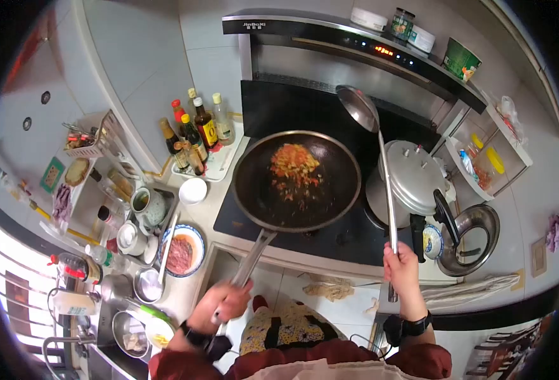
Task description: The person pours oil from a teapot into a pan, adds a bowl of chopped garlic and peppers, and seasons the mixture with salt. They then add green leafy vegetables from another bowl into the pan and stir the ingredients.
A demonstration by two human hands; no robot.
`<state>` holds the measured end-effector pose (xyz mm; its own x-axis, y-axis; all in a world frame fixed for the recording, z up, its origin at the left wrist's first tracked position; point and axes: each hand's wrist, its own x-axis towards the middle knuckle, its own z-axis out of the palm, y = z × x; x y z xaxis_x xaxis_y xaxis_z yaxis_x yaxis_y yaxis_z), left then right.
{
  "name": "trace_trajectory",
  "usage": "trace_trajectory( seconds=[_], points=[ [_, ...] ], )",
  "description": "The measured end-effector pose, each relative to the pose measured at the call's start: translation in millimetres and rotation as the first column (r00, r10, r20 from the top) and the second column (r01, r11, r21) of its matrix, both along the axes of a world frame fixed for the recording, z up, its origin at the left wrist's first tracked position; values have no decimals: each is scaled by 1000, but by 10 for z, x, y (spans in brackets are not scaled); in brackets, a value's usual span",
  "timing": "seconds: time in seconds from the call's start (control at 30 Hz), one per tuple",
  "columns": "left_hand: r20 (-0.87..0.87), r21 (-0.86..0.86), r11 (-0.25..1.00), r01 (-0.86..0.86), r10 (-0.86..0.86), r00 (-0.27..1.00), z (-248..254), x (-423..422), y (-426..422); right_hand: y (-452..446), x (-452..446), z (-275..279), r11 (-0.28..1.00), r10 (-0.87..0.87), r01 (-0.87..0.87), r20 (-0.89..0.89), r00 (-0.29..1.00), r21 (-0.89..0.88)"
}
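A dark wok [317, 212] is over the black stovetop, with chopped red and yellow food [294, 163] in its upper middle. My left hand [227, 300] is closed round the end of the wok's metal handle. Closed on the long handle of a ladle [358, 109] is my right hand [402, 269]; the ladle's bowl is raised beyond the wok's upper right rim, apart from the food. What the bowl holds, if anything, cannot be made out.
A pressure cooker [412, 177] stands right of the wok. Sauce bottles [204, 123] are on a tray at the back left. A bowl of raw minced meat [181, 253] sits on the left counter, near the sink. The range hood [355, 47] hangs above.
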<state>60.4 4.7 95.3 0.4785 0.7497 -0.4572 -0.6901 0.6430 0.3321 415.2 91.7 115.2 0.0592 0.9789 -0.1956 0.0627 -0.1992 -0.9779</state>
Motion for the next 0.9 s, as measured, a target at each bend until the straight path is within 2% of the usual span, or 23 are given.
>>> trace_trajectory(
  seconds=[0.1,0.17,0.23,0.3,0.43,0.5,0.53,0.57,0.63,0.7,0.77,0.8,0.83,0.9],
  points=[
    [224,-63,998,-31,44,974,87,-150,-348,98,-52,19,1000,4,-4,-26,1000,-13],
    [-114,20,997,-69,71,991,181,-75,-222,190,-78,-53,1000,23,-24,-77,997,-11],
    [-84,-77,997,-18,11,996,3,-86,211,249,-111,-101,997,69,-71,-140,988,-9],
    [-31,2,996,89,-89,996,-240,-58,762,269,-156,-123,999,52,-53,-74,996,-7],
    [-45,31,997,72,-70,996,-221,122,1165,227,-126,-171,999,51,-52,-35,998,-9],
    [28,16,996,84,-85,996,-235,23,944,232,-105,-191,999,43,-42,58,997,-19],
    [245,106,985,136,-158,957,-306,-23,807,253,-108,-199,999,40,-39,70,997,-19],
    [249,105,986,132,-154,956,-351,-50,736,283,-115,-195,999,40,-39,85,996,-13],
    [1,12,1000,25,-25,1000,-206,7,599,354,-157,-212,998,58,-56,75,995,-34],
    [-12,25,999,40,-40,999,-262,35,674,440,-203,-260,997,65,-62,56,996,-48],
    [-6,29,999,44,-44,999,-373,52,749,499,-201,-364,996,82,-88,262,962,11],
    [81,47,997,60,-63,995,-427,26,801,530,-186,-407,986,81,-143,489,868,89],
    [83,49,997,64,-68,994,-476,1,838,517,-177,-437,986,76,-138,491,868,91],
    [57,27,998,65,-67,996,-549,-18,870,491,-190,-437,937,-30,-253,779,627,240]
  ],
)
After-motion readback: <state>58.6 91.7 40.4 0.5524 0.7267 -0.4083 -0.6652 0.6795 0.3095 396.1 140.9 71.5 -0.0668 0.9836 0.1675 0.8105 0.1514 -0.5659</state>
